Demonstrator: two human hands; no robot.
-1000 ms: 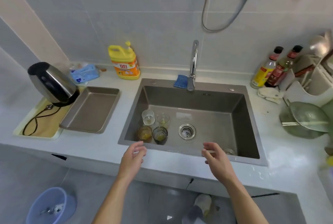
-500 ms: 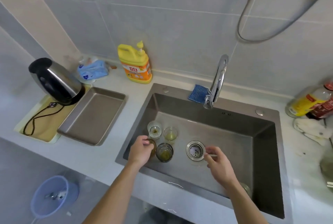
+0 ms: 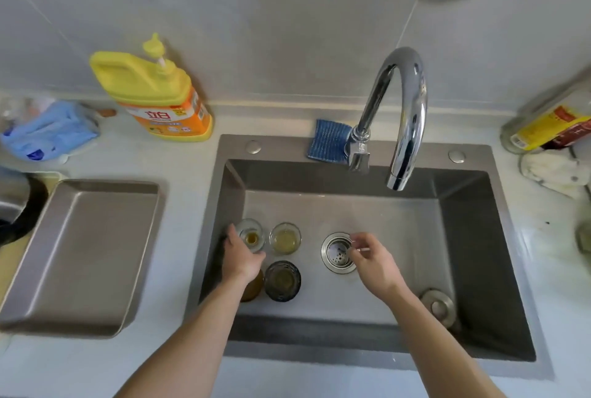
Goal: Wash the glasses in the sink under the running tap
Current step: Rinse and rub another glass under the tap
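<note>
Head view: four glasses (image 3: 282, 281) stand grouped on the sink (image 3: 351, 149) floor, at nine o'clock from the drain strainer (image 3: 335, 252). Your left hand (image 3: 241, 258) curves around the back-left clear glass (image 3: 252, 235); I cannot tell whether its fingers have closed on it. Your right hand (image 3: 372, 261) hovers by the strainer, fingers loosely curled, empty. The glass is likely light, rigid, brittle and slick when wet, so grip round the wall, not the rim.

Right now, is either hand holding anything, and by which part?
The left hand grips the back-left clear glass round its side wall. The right hand holds nothing; it hovers by the drain strainer.
</note>
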